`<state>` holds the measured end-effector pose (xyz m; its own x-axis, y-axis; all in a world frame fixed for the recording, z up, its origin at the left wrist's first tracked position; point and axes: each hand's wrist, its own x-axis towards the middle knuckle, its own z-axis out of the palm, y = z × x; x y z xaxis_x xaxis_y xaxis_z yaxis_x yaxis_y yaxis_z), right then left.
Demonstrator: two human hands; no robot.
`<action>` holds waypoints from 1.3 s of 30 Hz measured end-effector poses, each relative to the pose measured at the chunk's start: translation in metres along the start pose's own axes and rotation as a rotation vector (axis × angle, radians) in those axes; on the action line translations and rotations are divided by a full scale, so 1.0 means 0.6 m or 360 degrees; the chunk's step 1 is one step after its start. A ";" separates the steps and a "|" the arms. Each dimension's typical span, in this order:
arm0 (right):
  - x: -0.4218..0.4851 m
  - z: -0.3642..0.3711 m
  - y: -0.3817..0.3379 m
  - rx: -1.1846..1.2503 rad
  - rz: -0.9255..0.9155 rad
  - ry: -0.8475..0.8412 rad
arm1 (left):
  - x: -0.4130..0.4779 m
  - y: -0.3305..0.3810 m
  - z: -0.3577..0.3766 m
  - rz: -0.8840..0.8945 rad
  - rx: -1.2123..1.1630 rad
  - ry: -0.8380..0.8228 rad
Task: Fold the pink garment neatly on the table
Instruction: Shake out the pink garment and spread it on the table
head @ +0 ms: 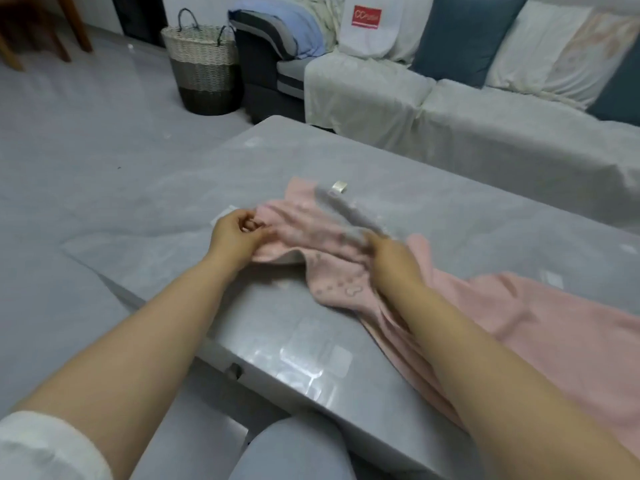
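Observation:
A pink garment lies crumpled across the grey table, running from the table's middle to the right edge of the view. My left hand pinches the garment's left end, fingers closed on the cloth. My right hand grips a bunched part near the middle, partly blurred by motion. A grey band of the garment shows above my right hand. The part under my right forearm is hidden.
A small pale object sits on the table beyond the garment. A woven basket stands on the floor at the back left. A sofa with cushions runs behind the table. My knee is at the near table edge.

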<state>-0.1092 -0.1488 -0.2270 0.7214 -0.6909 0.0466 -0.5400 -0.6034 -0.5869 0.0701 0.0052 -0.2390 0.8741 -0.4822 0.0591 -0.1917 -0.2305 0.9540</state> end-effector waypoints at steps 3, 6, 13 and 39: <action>0.040 -0.087 0.026 0.0153 0.0128 0.0551 | 0.027 0.047 0.008 -0.0035 -0.0183 0.0002; 0.045 -0.122 0.030 0.0409 0.0077 0.0434 | 0.034 0.045 -0.018 -0.0151 0.0195 -0.0066; 0.057 -0.145 -0.016 0.0587 0.0194 0.0532 | 0.011 -0.032 -0.096 -0.0334 0.0635 0.0029; 0.072 -0.182 -0.108 0.0963 -0.0110 0.0750 | 0.000 -0.048 -0.153 -0.0377 0.0392 -0.0034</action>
<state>-0.0905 -0.1831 -0.0985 0.4106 -0.8380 0.3592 -0.0712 -0.4223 -0.9037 0.1165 0.0893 -0.2398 0.8982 -0.4078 -0.1640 -0.0889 -0.5339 0.8409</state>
